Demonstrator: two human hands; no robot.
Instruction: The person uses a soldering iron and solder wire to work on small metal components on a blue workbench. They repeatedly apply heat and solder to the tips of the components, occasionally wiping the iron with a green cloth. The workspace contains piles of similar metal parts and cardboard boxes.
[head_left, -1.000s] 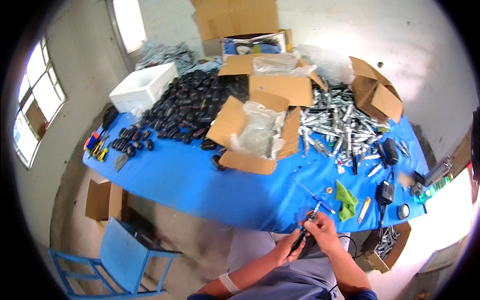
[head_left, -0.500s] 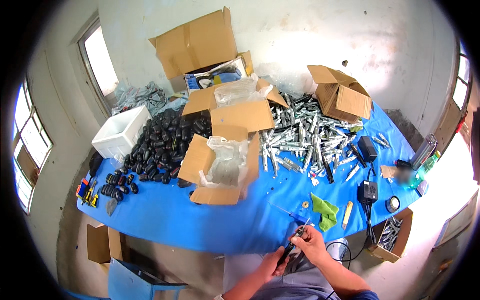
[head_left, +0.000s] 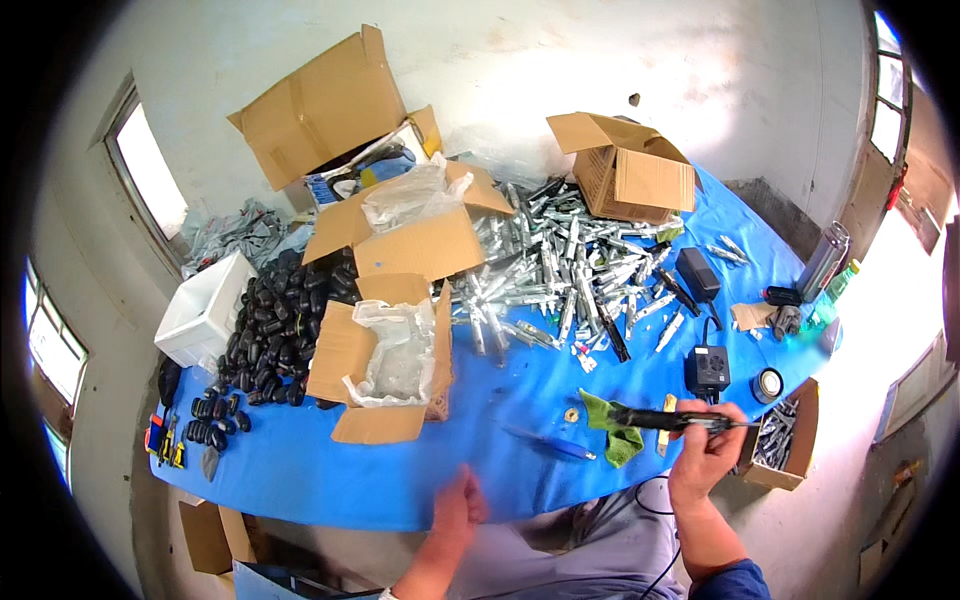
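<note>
R hand (head_left: 703,462), to right of the green cloth (head_left: 625,451), closed round a blk pen-shaped tool (head_left: 650,418) w/ slim metal tip, fingers toward tip end. Tool itself extends from over the cloth to right of it; touching cloth or just above, we can't tell. L hand (head_left: 458,503) well left of cloth, nearer us, blurred; we see nothing in it, can't tell if wide or narrow.

Risks, our judgement: blunt end could snag or drag the cloth if R hand dips; same dip could knock the yellow cutter (head_left: 663,444) just right of cloth. One-handed hold near the tip looks tail-heavy, so a loose grip might let tool swing. Brass-coloured ring (head_left: 571,414) & blue-handled tool (head_left: 567,446), both left of cloth, could roll if the cover gets tugged.

Orientation: long axis runs approx. L–R, near level in view; blunt end left over cloth, tip right, away from it.
</note>
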